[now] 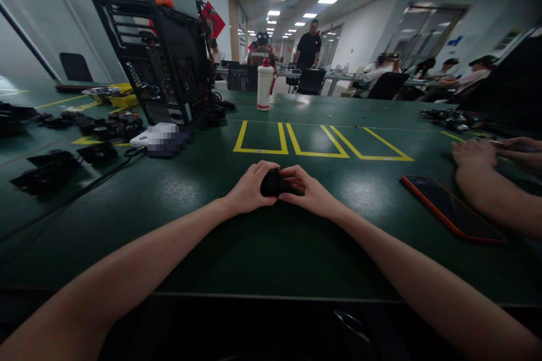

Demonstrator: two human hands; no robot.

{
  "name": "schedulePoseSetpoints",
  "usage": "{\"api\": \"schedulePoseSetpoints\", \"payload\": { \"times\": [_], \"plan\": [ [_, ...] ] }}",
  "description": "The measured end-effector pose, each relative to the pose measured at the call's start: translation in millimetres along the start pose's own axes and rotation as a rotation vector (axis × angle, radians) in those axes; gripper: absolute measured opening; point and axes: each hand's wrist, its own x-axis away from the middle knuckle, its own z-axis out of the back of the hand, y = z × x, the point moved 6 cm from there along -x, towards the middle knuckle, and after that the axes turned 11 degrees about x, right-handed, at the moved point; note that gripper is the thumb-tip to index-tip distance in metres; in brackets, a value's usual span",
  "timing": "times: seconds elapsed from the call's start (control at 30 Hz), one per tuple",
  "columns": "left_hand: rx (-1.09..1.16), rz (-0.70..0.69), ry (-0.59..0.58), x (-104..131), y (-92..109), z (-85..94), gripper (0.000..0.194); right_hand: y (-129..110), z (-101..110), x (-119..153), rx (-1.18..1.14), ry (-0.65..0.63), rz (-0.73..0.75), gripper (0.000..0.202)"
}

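Black, small and blocky, the part sits at the centre of my view, fingers of left hand and right hand clamped on its two sides, above the green table; its exact make is too dark to tell. "PUMPKIN" reads on a shirt back at twelve o'clock; the white bottle, just below it, has red print too small to read.
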Motion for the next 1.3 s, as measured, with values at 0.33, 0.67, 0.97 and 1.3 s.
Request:
{"api": "schedulePoseSetpoints", "payload": {
  "times": [0.33,0.67,0.97,1.3],
  "plan": [
    [-0.013,-0.001,0.000,0.1,2.0,-0.1,0.056,6.4,-1.0,-5.3,-0.137,0.006,-0.037,0.034],
    [-0.038,-0.010,-0.011,-0.8,3.1,0.0,0.056,10.2,-0.3,-6.5,0.005,0.043,-0.098,0.025],
    [-0.042,0.012,-0.017,0.4,-0.5,-0.5,0.058,10.9,-1.2,-3.1,-0.017,0.005,-0.089,0.031],
    [-0.040,0.004,-0.017,-0.8,1.7,-1.1,0.057,19.9,-0.9,-6.8,-0.157,0.094,-0.137,0.036]
  ]
}}
